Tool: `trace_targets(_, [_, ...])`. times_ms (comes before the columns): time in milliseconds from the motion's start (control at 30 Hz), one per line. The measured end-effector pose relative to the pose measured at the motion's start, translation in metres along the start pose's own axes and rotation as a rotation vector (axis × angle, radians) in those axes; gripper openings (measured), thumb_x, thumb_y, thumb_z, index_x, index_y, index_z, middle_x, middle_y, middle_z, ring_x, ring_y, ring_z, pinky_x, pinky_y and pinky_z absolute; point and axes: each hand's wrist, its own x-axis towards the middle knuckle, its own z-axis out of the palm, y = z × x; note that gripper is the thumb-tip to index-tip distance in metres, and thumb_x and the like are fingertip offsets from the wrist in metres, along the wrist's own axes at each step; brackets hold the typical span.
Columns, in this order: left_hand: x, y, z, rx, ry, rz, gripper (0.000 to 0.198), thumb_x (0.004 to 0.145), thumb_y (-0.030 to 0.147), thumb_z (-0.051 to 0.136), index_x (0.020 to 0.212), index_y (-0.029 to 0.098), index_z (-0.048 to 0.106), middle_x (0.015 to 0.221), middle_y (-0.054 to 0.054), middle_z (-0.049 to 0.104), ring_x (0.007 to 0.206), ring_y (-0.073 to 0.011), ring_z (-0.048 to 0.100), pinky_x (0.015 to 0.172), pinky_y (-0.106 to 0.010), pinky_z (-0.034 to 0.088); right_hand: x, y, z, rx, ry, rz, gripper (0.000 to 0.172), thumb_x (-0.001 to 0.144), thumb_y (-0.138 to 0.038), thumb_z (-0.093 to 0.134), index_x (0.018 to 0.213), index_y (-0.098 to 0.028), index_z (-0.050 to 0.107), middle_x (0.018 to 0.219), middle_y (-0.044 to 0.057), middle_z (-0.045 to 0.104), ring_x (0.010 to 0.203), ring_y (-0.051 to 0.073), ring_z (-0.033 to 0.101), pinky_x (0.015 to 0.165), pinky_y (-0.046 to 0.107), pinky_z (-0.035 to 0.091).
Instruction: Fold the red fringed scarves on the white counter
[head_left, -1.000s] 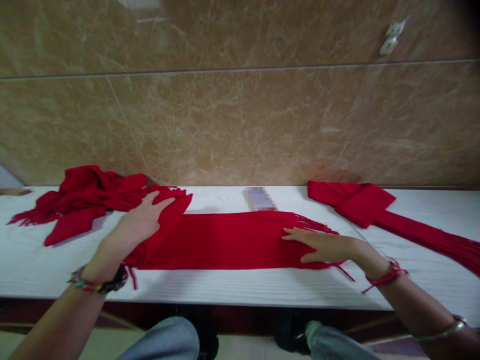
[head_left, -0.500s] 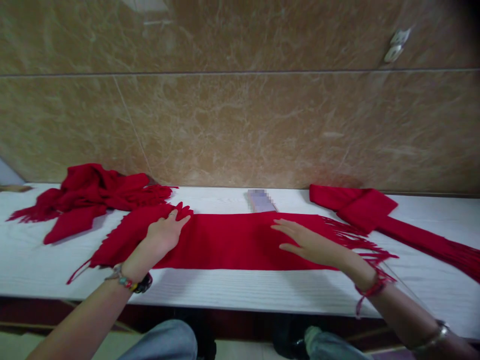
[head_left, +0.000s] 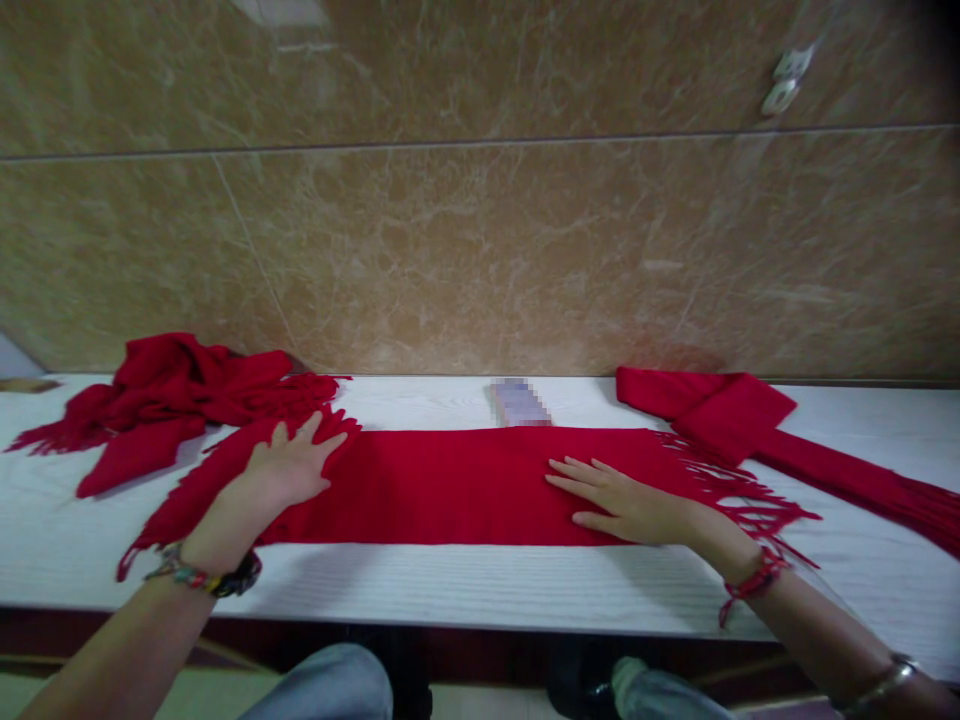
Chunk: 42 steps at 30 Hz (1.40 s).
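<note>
A red fringed scarf (head_left: 450, 487) lies flat and lengthwise along the white table, its left end turned over into a slanting, ruffled part. On that left part rests my left hand (head_left: 289, 470), fingers spread. My right hand (head_left: 611, 500) lies palm down on the right half of the scarf, fingers stretched out, just short of the loose fringe. Neither hand grips anything.
A crumpled red scarf (head_left: 187, 385) is heaped at the back left, touching the flat one's left end. Another red scarf (head_left: 739, 410), folded, lies at the back right. A blurred flat object (head_left: 521, 402) sits behind the middle. The marble wall (head_left: 450, 260) borders the table (head_left: 450, 590).
My left hand has slid left with its fingers wider apart, and the scarf's turned-over left end has shifted left. My right hand has moved slightly right and down onto the cloth.
</note>
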Motion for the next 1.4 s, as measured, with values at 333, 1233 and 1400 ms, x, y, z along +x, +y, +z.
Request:
trace_targets(333, [0.017, 0.108, 0.035, -0.205, -0.185, 0.356, 0.055, 0.087, 0.049, 0.028, 0.137, 0.028, 0.017, 0.145, -0.008, 0.009, 0.132, -0.0255, 0.006, 0.102, -0.049, 0.014, -0.013, 0.011, -0.015, 0.08, 0.046, 0.083, 0.054, 0.084, -0.044, 0.041, 0.133, -0.024, 0.033, 0.141, 0.006, 0.028, 0.129, 0.022, 0.023, 0.105, 0.043, 0.02])
trace_targets(1233, [0.058, 0.111, 0.024, -0.143, -0.286, 0.409, 0.072, 0.078, 0.057, 0.034, 0.138, 0.02, 0.018, 0.144, -0.011, 0.018, 0.13, -0.027, 0.019, 0.103, -0.04, 0.02, -0.005, 0.081, -0.009, -0.205, 0.378, 0.37, 0.045, 0.081, -0.031, 0.053, 0.12, -0.009, 0.046, 0.114, 0.017, 0.054, 0.106, 0.024, 0.052, 0.091, 0.035, 0.04])
trace_targets(1400, [0.073, 0.113, 0.024, -0.153, -0.173, 0.478, 0.062, 0.078, 0.045, 0.04, 0.133, 0.017, 0.033, 0.125, -0.013, 0.044, 0.109, -0.024, 0.047, 0.093, -0.032, 0.034, -0.006, 0.075, -0.017, -0.241, 0.437, 0.391, 0.025, 0.079, -0.019, 0.055, 0.102, -0.011, 0.058, 0.098, 0.013, 0.059, 0.093, 0.021, 0.056, 0.084, 0.031, 0.043])
